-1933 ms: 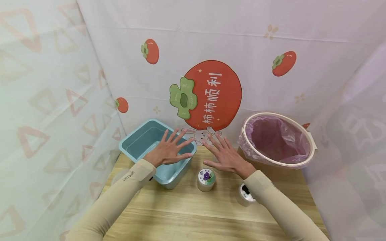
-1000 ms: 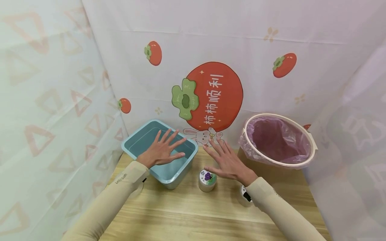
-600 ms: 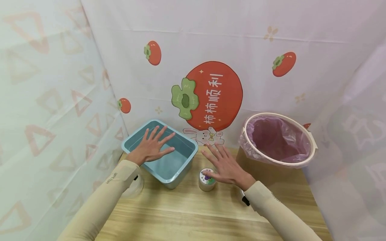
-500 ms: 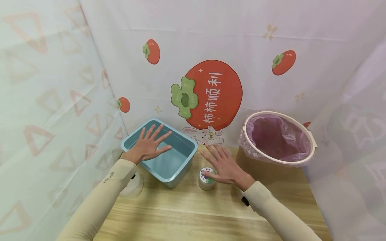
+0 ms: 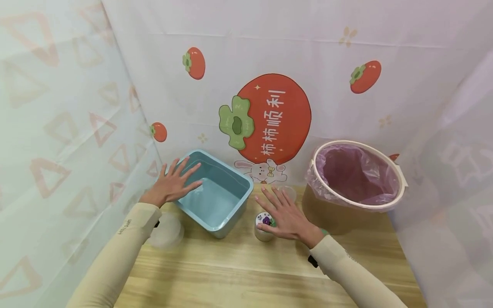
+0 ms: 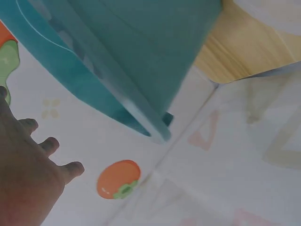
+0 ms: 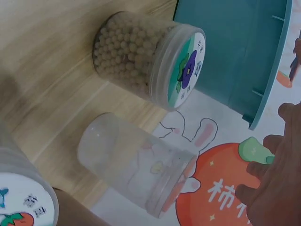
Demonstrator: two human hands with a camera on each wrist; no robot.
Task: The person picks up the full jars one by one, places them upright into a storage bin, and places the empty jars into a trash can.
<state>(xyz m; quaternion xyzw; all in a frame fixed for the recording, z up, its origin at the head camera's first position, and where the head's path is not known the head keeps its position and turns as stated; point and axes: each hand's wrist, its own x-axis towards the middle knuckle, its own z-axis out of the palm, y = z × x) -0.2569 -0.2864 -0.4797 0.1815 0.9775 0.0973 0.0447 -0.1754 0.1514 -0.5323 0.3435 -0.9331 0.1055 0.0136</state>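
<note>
My left hand hovers with spread fingers over the left side of a light-blue plastic basin. In the left wrist view the left hand is apart from the basin. My right hand, fingers also spread, hangs above the table and partly covers a jar with a purple-and-green picture on its lid. Seen from the right wrist, this jar contains many small beige balls, and the right hand holds nothing. A clear jar stands beside it.
A bin lined with a purple bag stands at the back right. Under my left wrist is a translucent round container. Another jar with a red vegetable on its lid is near my right wrist. A printed cloth hangs behind the table.
My left hand has moved left, from over the basin's middle to its left side, uncovering more of the basin and the translucent container. The right hand has shifted slightly down, covering part of the jar's lid.
</note>
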